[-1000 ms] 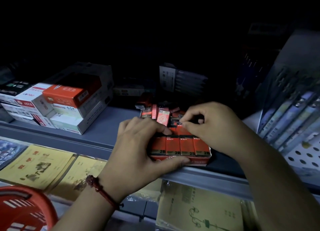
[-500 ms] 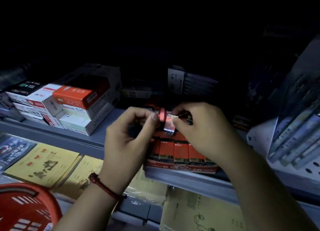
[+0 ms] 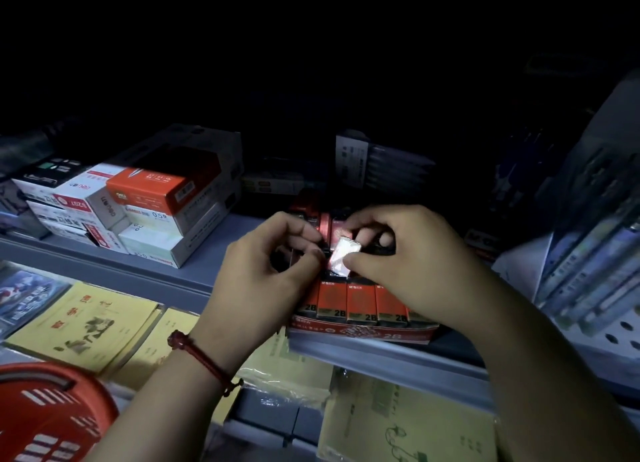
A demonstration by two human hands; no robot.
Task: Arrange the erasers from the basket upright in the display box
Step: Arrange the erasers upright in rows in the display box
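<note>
glossy film-wrapped eraser (image 3: 341, 257), matt card display box (image 3: 360, 333), red plastic basket (image 3: 45, 416)

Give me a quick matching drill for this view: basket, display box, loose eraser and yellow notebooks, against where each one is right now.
Things:
1. basket
2. display box
3. eraser
4. yellow notebooks

Places:
A. pinched in the right hand, above the box
B. lying flat below the grey shelf, at left
C. bottom left corner of the view
D. on the front edge of the grey shelf

Pairs: 1-C, 2-D, 3-A, 4-B
</note>
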